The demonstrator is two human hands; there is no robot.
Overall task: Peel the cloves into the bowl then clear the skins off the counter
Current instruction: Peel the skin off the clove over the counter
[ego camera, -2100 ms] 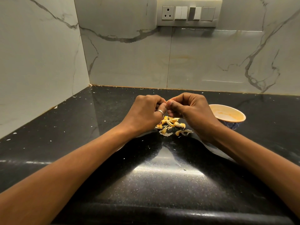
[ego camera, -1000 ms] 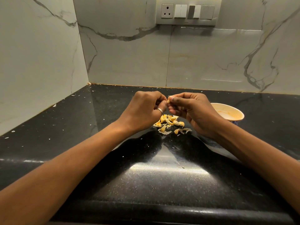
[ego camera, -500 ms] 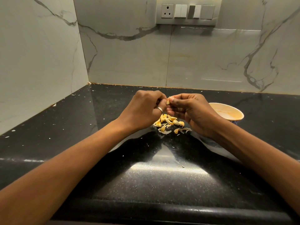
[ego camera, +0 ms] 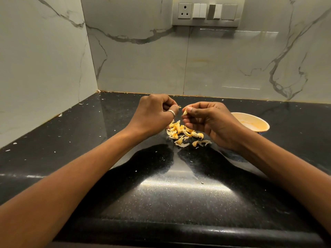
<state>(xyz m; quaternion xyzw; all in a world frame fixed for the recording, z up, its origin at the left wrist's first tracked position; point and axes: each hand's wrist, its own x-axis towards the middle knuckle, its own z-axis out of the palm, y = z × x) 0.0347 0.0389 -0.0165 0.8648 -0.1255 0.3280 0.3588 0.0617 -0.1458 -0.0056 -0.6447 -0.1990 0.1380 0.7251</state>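
Note:
My right hand (ego camera: pixel 209 122) pinches a small pale garlic clove (ego camera: pixel 184 111) between thumb and fingertips, above the counter. My left hand (ego camera: pixel 154 115), with a ring on one finger, is curled a little to the left and pinches a thin flake of skin (ego camera: pixel 179 106) at its fingertips. A short gap separates the two hands. Below them a small heap of yellowish cloves and papery skins (ego camera: pixel 184 134) lies on the black counter (ego camera: pixel 161 194). The pale bowl (ego camera: pixel 258 120) stands at the right, partly hidden behind my right hand.
Marble walls close off the corner at the left and back, with a socket and switch panel (ego camera: pixel 206 12) high on the back wall. Tiny white skin flecks dot the counter. The rounded front edge (ego camera: pixel 179 233) runs along the bottom.
The hands, joined over one clove before, have drawn slightly apart. The clove stays in my right hand and a bit of skin has come away with my left.

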